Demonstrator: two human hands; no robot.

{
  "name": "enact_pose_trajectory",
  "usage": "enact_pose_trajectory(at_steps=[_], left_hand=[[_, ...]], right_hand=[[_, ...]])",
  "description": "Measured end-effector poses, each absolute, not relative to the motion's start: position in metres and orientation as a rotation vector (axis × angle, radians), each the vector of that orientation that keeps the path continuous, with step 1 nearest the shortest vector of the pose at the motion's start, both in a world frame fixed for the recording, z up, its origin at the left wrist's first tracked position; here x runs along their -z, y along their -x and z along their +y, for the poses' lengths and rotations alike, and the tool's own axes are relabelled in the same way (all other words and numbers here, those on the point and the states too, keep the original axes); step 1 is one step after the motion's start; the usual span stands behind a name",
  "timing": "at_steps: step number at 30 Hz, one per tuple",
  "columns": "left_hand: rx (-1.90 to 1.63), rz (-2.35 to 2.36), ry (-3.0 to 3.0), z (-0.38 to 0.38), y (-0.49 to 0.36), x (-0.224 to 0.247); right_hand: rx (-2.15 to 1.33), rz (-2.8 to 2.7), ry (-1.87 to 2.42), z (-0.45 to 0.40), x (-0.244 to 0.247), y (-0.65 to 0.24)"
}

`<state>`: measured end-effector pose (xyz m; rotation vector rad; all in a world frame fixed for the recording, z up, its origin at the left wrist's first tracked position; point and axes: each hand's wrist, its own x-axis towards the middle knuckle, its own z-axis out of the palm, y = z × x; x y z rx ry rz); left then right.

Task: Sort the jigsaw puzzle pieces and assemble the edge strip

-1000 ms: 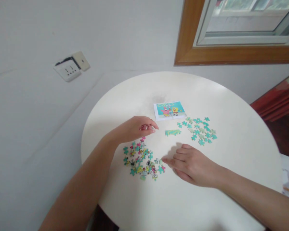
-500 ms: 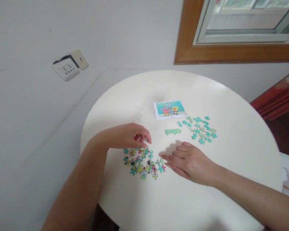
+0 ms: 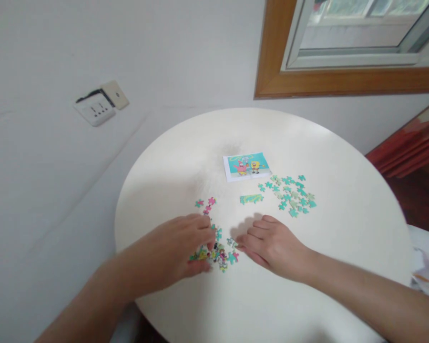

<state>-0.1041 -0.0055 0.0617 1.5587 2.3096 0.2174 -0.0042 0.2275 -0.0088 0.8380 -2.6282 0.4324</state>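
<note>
My left hand is over a pile of mixed-colour jigsaw pieces, thumb and fingers apart, covering part of the pile. To its right, my right hand has its last fingers curled, while thumb and index fingertip close at the edge of a pale jigsaw piece. A few pink pieces lie just beyond my left hand. Farther back is a short joined strip of green and yellow pieces.
A picture card with cartoon figures lies near the middle of the round white table. Right of the strip, several loose teal and pale green pieces are spread out. A wall with a socket borders the table's left side.
My left hand has come nearer and lower over the pile, uncovering pink pieces behind it. My right fingertips have moved slightly to the pale piece. The view has shifted a little.
</note>
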Motion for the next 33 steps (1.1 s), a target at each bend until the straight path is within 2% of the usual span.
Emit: enact_pose_trajectory(at_steps=[10,24,29,33], left_hand=[[-0.275,2.856,-1.597,-0.027,0.056,-0.009],[-0.521,2.731,-1.511,-0.030,0.054,-0.004],[-0.592,2.622,-1.419,-0.025,0.069,-0.024],[-0.511,2.425,-1.263,0.021,0.088,-0.056]], right_hand=[[-0.413,-2.676,-0.809,0.227,0.007,0.005],[-0.499,-2.736,-0.815,0.229,0.008,0.002],[-0.788,-2.695,-0.777,0.235,0.002,0.005],[-1.107,-2.606,-0.651,0.246,-0.011,0.009]])
